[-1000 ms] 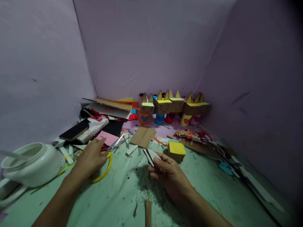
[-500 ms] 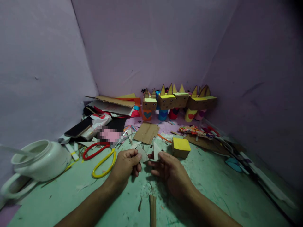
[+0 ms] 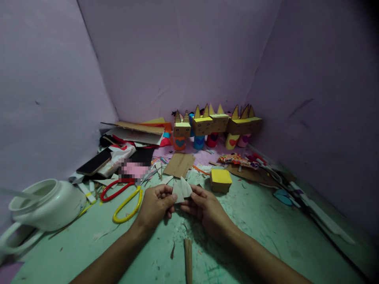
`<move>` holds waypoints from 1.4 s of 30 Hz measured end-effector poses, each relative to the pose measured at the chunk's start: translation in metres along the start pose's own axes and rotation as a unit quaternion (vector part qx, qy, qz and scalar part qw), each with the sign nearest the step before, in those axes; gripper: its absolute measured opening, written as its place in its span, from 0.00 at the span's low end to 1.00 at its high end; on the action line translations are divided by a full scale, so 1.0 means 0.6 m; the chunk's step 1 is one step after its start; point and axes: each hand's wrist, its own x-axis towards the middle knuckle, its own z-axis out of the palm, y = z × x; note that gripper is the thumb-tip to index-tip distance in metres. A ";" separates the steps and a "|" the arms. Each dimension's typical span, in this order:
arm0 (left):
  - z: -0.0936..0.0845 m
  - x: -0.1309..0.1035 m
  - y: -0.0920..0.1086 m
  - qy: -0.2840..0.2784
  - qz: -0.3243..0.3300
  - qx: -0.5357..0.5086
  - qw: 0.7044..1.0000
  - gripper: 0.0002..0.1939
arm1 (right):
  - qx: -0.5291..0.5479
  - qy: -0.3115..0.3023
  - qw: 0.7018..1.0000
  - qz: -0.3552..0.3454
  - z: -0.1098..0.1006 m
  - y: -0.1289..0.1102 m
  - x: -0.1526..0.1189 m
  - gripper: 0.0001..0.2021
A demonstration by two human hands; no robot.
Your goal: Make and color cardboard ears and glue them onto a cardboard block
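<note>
Between thumb and fingers, my left hand [image 3: 158, 203] pinches a small pale pointed cardboard piece [image 3: 178, 192]. A second pale pointed piece [image 3: 186, 187] is pinched in my right hand [image 3: 204, 205], its edge overlapping or touching the first. Both hands are closed and hover low over the green tabletop [image 3: 142, 252]. Just beyond my right hand sits a small cardboard box with a yellow top [image 3: 220, 180]. Left of my left hand lie scissors [image 3: 130, 203] with one red and one yellow handle loop.
A white teapot-like pot [image 3: 49, 205] stands at the far left. Behind are a dark phone [image 3: 94, 161], a flat cardboard piece [image 3: 179, 165] and several eared box-headed figures [image 3: 203, 125] on coloured tubes. A patterned cloth [image 3: 238, 159] and a cable [image 3: 322, 232] lie right. A cardboard strip [image 3: 188, 260] lies in front.
My right hand has moved left, bringing its piece against the left one; before, a gap showed between them. The whole view has shifted slightly.
</note>
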 end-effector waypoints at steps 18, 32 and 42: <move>0.002 0.007 -0.015 0.005 0.009 -0.017 1.000 0.11 | 0.048 -0.052 0.996 0.045 -0.004 -0.009 -0.001 0.10; 0.010 -0.004 0.000 -0.017 -0.006 -0.021 1.000 0.10 | -0.016 -0.039 0.999 0.002 -0.009 -0.007 -0.004 0.18; 0.009 -0.002 -0.008 -0.026 -0.018 -0.055 0.998 0.11 | -0.205 -0.009 0.975 -0.085 -0.007 0.000 -0.002 0.12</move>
